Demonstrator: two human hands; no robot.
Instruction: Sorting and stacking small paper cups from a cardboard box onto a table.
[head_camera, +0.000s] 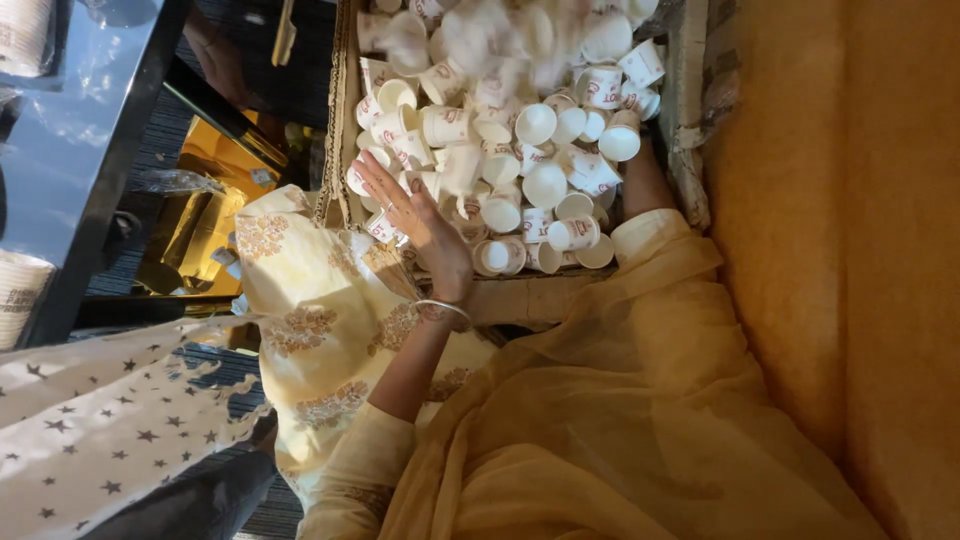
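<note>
Left grip splayed apart, flat on loose paper cups at carton edge. Right grip sunk among cups, hidden; cannot tell its state.

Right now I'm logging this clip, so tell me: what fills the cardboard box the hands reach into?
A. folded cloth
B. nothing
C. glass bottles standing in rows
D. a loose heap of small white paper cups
D: the cardboard box holds a jumbled pile of small white paper cups, with the left hand resting flat on them.
</note>
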